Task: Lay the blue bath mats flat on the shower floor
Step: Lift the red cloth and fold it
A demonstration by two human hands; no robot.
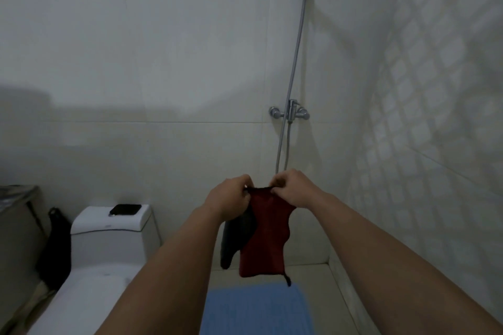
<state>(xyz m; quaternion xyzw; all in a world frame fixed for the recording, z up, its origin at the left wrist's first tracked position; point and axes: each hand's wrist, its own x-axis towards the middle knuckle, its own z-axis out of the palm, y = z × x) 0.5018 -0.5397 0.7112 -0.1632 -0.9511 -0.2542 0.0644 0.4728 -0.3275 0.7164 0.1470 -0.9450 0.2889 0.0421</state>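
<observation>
- Blue bath mat (pixel 255 310): we see one lying flat on the shower floor (pixel 321 280) at 6 o'clock in our view, its far edge just below the hanging cloths, its near part running out of the frame.
- The floor is pale tile, meeting the back wall in a corner at about 5 o'clock.
- The walls are large pale tiles; the wall at 3 o'clock carries a lattice of light patches.
- A chrome shower mixer (pixel 290 112) sits on the back wall just above centre, with a hose (pixel 295 57) rising toward 12 o'clock to a bracket.
- A white toilet (pixel 109 247) stands at 8 o'clock, touching the back wall; a flat dark object (pixel 125 209) lies on its cistern lid.
- A dark bag (pixel 55 245) hangs or leans just beside the toilet at 9 o'clock; we cannot tell what is in it.
- Our left hand (pixel 230 197) and right hand (pixel 295 189) are raised at centre, each grip pinching the top edge of a dark red cloth (pixel 265 236).
- A dark grey cloth (pixel 236 239) hangs below the left hand, partly behind the red one; we cannot tell how it is held.
- Both cloths hang clear of the floor and apart from the mat.
</observation>
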